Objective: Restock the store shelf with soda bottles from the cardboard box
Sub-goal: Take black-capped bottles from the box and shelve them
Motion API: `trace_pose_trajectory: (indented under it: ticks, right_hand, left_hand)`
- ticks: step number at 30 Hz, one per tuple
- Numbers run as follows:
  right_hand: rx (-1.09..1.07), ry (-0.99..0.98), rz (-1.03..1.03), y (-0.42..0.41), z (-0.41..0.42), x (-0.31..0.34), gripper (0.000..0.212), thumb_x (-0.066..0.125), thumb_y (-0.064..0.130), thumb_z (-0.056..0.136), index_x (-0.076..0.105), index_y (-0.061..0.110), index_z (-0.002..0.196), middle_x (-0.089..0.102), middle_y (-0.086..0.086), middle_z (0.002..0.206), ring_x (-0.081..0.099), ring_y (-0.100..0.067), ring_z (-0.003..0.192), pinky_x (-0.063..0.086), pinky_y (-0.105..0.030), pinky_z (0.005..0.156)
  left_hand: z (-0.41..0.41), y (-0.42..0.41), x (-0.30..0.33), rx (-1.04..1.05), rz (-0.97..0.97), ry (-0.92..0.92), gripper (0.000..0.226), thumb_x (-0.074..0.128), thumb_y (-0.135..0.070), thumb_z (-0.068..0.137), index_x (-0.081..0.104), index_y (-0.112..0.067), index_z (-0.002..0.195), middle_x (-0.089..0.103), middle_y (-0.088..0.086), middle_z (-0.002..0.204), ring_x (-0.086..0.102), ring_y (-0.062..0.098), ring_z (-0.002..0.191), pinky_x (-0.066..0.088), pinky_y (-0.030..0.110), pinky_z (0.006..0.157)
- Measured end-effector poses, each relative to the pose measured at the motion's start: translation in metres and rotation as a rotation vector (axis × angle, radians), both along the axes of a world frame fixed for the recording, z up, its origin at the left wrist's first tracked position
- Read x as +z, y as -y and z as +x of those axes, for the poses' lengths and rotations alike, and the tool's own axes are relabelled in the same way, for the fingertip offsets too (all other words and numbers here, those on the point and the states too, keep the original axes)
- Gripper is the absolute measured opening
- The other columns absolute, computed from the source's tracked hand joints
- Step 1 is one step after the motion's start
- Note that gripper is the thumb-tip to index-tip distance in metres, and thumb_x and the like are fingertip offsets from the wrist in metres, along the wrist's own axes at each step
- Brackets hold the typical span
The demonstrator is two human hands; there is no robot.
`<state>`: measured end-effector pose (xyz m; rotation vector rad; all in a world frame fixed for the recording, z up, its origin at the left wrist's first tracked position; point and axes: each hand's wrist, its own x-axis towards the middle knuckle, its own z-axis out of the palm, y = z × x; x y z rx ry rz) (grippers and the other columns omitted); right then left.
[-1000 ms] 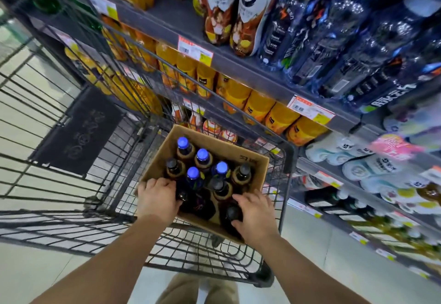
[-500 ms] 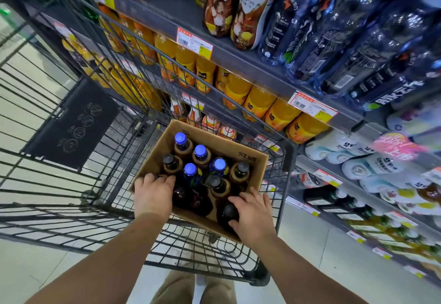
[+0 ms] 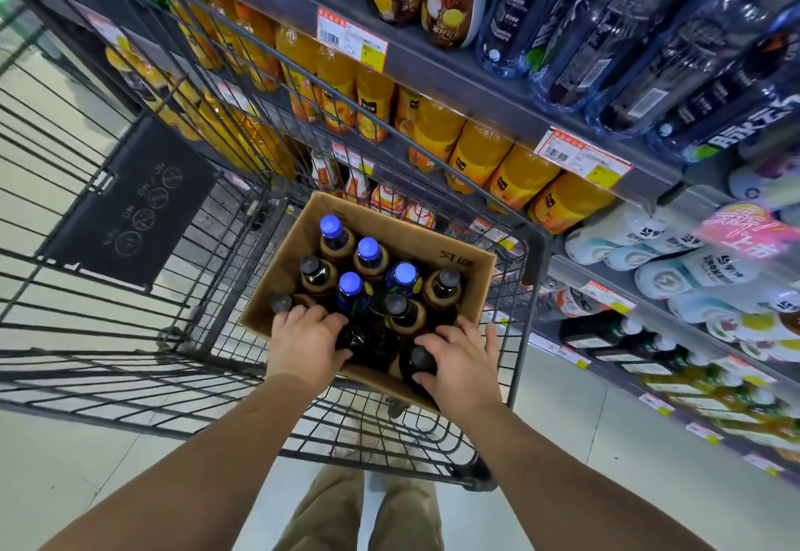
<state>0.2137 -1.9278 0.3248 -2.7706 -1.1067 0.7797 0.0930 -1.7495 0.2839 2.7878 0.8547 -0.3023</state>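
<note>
Restocking looks like it's only at the grab stage: both hands are down in the cardboard box (image 3: 467,262), which sits in a wire cart (image 3: 130,356) pulled up beside the shelf (image 3: 476,87). Left hand (image 3: 305,345) curls over a dark bottle (image 3: 359,340), right hand (image 3: 461,362) wraps the neck of another bottle (image 3: 417,362). Next I'd guess a straight lift out, clear of the neighbours, then a swing right to the shelf. Pale tile floor (image 3: 65,477) underneath

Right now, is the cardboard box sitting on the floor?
No, the cardboard box sits inside the wire shopping cart, up off the floor, with both hands on its bottles.
</note>
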Motion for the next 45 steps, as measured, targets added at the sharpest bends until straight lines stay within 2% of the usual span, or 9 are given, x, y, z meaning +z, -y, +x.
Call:
trace_pose_trajectory:
  ticks: [5,13,17,21,24,29,36,41,45]
  right_hand:
    - [0.012,-0.022,0.005,0.001,0.003,0.005,0.046,0.065,0.044,0.083,0.054,0.040,0.128,0.045,0.010,0.141,0.015,-0.020,0.143,-0.022,-0.042,0.110]
    - [-0.050,-0.043,0.131,0.002,0.008,0.052,0.046,0.070,0.045,0.080,0.059,0.038,0.124,0.048,0.009,0.137,0.031,-0.018,0.134,0.008,-0.040,0.118]
    - [-0.133,-0.114,0.296,0.006,0.018,0.089,0.042,0.078,0.040,0.073,0.067,0.032,0.113,0.058,0.006,0.123,0.047,-0.018,0.121,0.031,-0.034,0.107]
    - [-0.273,-0.321,0.465,0.016,0.028,0.148,0.038,0.080,0.026,0.076,0.066,0.023,0.111,0.057,0.007,0.109,0.052,-0.012,0.106,0.039,-0.020,0.088]
    - [-0.367,-0.425,0.678,0.035,0.034,0.188,0.026,0.079,0.017,0.077,0.067,0.021,0.100,0.065,0.002,0.097,0.062,-0.014,0.092,0.051,-0.029,0.082]
    - [-0.444,-0.392,0.899,0.091,0.047,0.234,0.022,0.073,0.019,0.083,0.063,0.020,0.103,0.066,0.007,0.088,0.060,-0.003,0.077,0.046,-0.018,0.069]
    - [-0.616,-0.264,1.169,0.239,0.068,0.305,0.024,0.066,0.015,0.087,0.059,0.009,0.110,0.070,0.011,0.093,0.063,0.001,0.085,0.048,-0.015,0.077]
    - [-0.787,0.016,1.215,0.400,0.074,0.352,0.045,0.074,0.048,0.068,0.065,0.020,0.102,0.073,-0.001,0.093,0.069,-0.021,0.090,0.055,-0.043,0.087]
    - [-0.903,0.205,1.150,0.536,0.071,0.380,0.037,0.070,0.054,0.067,0.069,0.028,0.092,0.075,0.001,0.090,0.069,-0.027,0.091,0.053,-0.053,0.086]
  left_hand:
    - [0.010,-0.002,0.002,0.086,-0.124,-0.026,0.048,0.071,-0.045,0.075,0.060,-0.032,0.120,0.061,-0.002,0.113,0.053,0.021,0.113,0.035,0.035,0.096]
    - [0.010,-0.015,0.062,0.059,-0.403,0.179,0.036,0.080,-0.027,0.068,0.071,-0.021,0.102,0.063,0.001,0.101,0.061,0.020,0.097,0.048,0.030,0.089]
    - [0.008,-0.035,0.117,-0.086,-0.436,0.220,0.035,0.084,-0.031,0.064,0.070,-0.025,0.095,0.056,-0.013,0.091,0.057,0.010,0.090,0.048,0.028,0.083]
    - [0.022,-0.035,0.181,-0.224,-0.516,0.256,0.037,0.079,-0.033,0.074,0.064,-0.029,0.107,0.061,-0.010,0.109,0.057,0.007,0.100,0.047,0.024,0.090]
    - [0.040,-0.022,0.230,-0.316,-0.478,0.223,0.031,0.068,-0.036,0.084,0.056,-0.028,0.111,0.062,-0.009,0.100,0.059,0.008,0.089,0.046,0.021,0.075]
    - [0.081,0.017,0.294,-0.415,-0.538,0.352,0.020,0.066,-0.031,0.086,0.059,-0.029,0.105,0.066,-0.009,0.101,0.062,0.006,0.092,0.050,0.025,0.080]
    - [0.167,0.186,0.369,-0.381,-1.111,0.808,0.024,0.056,0.000,0.089,0.063,-0.022,0.094,0.075,-0.012,0.076,0.067,-0.001,0.077,0.052,0.018,0.079]
    - [0.213,0.373,0.416,-0.617,-1.202,0.831,0.011,0.062,-0.020,0.084,0.069,-0.027,0.088,0.074,-0.014,0.077,0.064,0.001,0.076,0.050,0.018,0.076]
    - [0.241,0.527,0.435,-0.791,-1.321,0.765,0.013,0.062,-0.017,0.089,0.069,-0.028,0.089,0.074,-0.011,0.080,0.064,0.000,0.074,0.052,0.016,0.074]
